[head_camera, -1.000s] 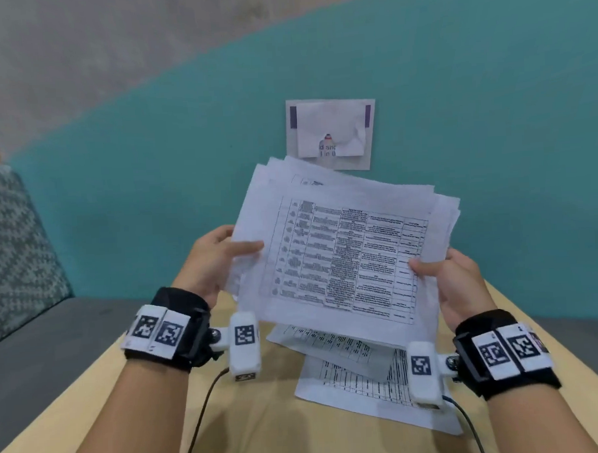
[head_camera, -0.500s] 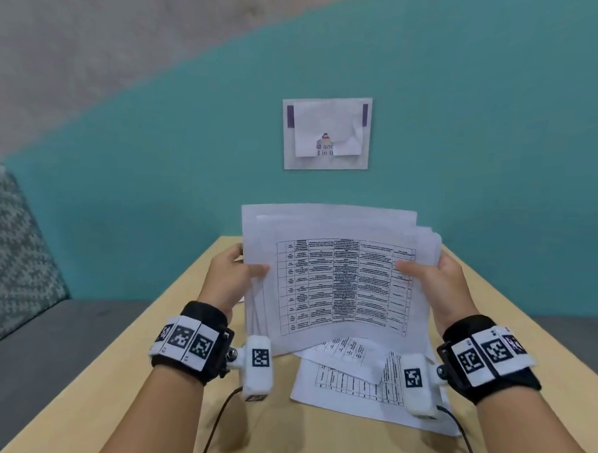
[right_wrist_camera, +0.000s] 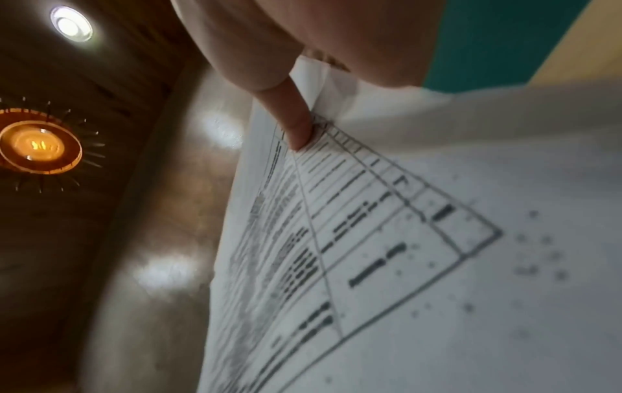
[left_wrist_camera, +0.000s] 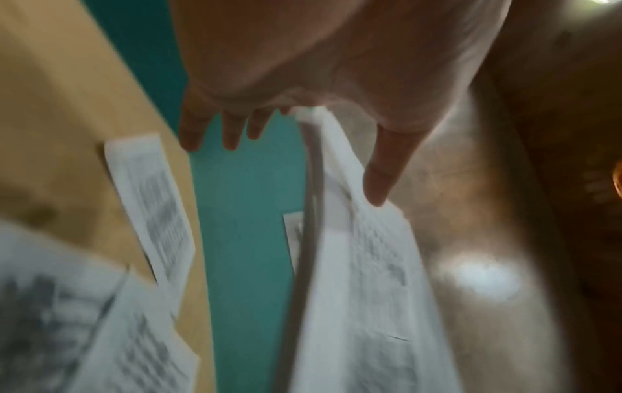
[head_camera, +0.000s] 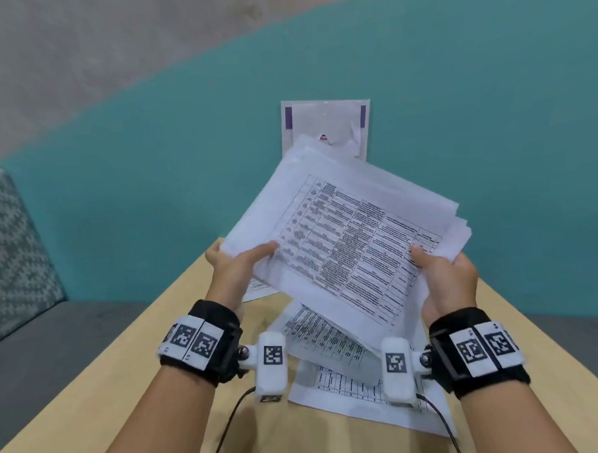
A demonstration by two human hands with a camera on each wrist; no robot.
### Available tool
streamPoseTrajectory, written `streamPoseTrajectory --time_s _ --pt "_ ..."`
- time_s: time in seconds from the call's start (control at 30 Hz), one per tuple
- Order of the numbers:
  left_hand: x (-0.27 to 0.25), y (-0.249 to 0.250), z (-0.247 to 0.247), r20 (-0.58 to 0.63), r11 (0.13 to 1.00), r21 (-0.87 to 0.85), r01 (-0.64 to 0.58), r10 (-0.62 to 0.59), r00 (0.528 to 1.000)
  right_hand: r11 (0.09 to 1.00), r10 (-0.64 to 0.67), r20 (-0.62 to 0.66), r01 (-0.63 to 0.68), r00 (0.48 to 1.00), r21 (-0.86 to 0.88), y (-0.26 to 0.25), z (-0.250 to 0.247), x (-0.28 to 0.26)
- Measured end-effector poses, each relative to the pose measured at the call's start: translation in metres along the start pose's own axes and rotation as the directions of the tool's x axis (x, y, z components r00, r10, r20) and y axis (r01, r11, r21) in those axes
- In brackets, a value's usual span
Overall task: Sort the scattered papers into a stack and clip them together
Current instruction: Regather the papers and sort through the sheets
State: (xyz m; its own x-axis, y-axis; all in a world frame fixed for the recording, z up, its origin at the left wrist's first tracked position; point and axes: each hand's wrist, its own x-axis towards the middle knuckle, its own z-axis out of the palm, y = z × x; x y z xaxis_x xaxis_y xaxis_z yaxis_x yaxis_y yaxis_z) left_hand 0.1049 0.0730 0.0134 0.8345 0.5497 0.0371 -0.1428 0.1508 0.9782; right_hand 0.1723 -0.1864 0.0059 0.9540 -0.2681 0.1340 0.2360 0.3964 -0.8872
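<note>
A loose stack of printed papers (head_camera: 346, 238) with a table on the top sheet is held tilted in the air above the wooden table (head_camera: 154, 404). My left hand (head_camera: 230, 263) pinches its left edge, thumb on top. My right hand (head_camera: 447, 274) grips its right edge, thumb on the top sheet. The left wrist view shows the stack (left_wrist_camera: 353, 266) edge-on under my left hand (left_wrist_camera: 303, 119). In the right wrist view my right hand (right_wrist_camera: 299, 106) presses its thumb on the stack (right_wrist_camera: 370, 239). Two more printed sheets (head_camera: 339, 389) lie on the table under the stack, and another sheet (head_camera: 259, 289) lies further back.
A teal wall (head_camera: 151, 164) rises just behind the table, with a torn white notice (head_camera: 324, 126) stuck on it. A patterned cushion (head_camera: 10, 245) and a grey seat (head_camera: 56, 356) are to the left. Cables (head_camera: 227, 431) run from the wrist cameras over the table's near edge.
The stack was lowered upright toward the table half a second ago. Now it is lifted again and turned clockwise, its top corner up at the wall notice.
</note>
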Motion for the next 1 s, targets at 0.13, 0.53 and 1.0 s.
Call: streamPoseTrajectory --time_s 0.13,0.53,1.0 --pt "-0.015 0.008 0.01 0.168 0.942 -0.292 0.165 -0.12 0.979 0.993 0.091 -0.061 -0.086 0.994 0.079 0.004 0.013 -0.005" --pt "-0.023 0.023 0.022 -0.081 0.91 -0.379 -0.17 0.151 0.985 0.907 0.298 0.238 -0.353 0.924 0.231 0.007 0.038 -0.029" --pt "-0.013 0.028 -0.004 0.155 0.97 -0.014 -0.243 0.242 0.958 0.982 0.183 0.492 -0.137 0.851 -0.127 -0.02 -0.002 -0.007"
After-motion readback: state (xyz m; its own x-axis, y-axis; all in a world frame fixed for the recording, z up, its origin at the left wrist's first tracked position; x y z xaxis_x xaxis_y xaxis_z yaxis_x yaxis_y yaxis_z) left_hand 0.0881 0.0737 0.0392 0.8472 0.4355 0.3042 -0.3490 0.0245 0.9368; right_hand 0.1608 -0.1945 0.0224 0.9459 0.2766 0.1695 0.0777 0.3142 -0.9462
